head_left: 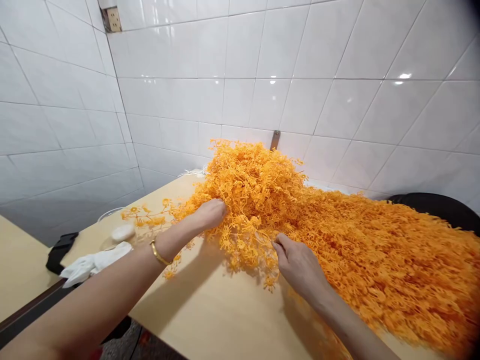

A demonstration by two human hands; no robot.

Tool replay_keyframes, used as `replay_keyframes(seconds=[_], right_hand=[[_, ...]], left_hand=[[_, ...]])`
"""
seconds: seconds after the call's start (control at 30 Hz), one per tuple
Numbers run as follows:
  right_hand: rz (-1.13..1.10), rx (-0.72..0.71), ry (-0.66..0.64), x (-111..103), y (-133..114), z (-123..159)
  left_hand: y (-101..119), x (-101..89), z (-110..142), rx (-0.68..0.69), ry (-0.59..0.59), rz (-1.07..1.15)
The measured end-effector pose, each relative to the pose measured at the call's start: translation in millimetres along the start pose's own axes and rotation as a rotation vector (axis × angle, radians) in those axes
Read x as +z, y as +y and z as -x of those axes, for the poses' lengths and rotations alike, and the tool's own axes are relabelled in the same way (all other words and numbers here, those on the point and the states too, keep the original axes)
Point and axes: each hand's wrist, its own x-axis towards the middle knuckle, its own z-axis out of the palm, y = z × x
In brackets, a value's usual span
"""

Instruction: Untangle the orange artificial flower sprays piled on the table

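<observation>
A tall heap of orange artificial flower sprigs (258, 175) stands on the table against the tiled wall. My left hand (213, 213) reaches into the heap's left front, its fingers partly hidden by the sprigs, so what it grips does not show. In front of the heap, my right hand (296, 257) pinches the stem end of an orange sprig (245, 242), whose small blooms hang to the left between my hands. A wider, lower pile of orange pieces (386, 255) spreads across the right side, beside my right forearm.
A white cloth or tissue (95, 262) and a small round white object (123, 232) lie at the table's left edge, near a black item (63, 251). A dark round object (435, 210) stands behind the right pile. The pale tabletop (210, 310) ends at the front.
</observation>
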Motion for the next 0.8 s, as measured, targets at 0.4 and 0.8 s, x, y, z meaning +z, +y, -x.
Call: replay_keyframes(seconds=[0.4,0.8], right_hand=[[0.030,-0.073,0.015,-1,-6,1],[0.302,-0.025,-0.054,0,0,37]], left_hand=[[8,24.9,-33,0.014,0.187,-0.220],[-19,59.4,-49,-0.045,0.095,-0.126]])
